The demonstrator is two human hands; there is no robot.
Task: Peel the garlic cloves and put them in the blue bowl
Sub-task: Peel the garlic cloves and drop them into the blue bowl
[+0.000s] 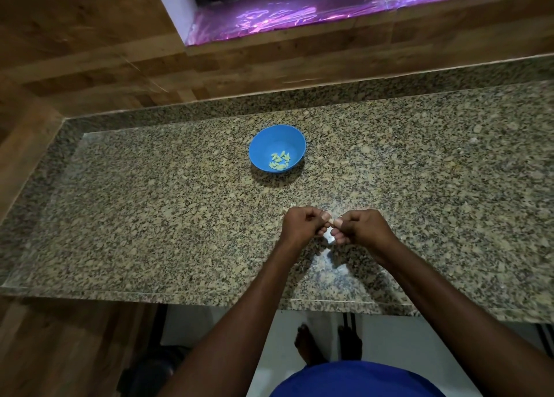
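While both hands met above granite counter, left hand and right hand pinched same garlic clove between curled fingertips, knuckles up. Clove mostly hidden, only pale tip showed between thumbs. Whether skin was on or off, could not tell. Blue bowl stood farther back on counter, well apart from hands, upright. Peeled cloves lay clustered in bowl's bottom. Pale scrap of skin lay on counter just beside left hand.
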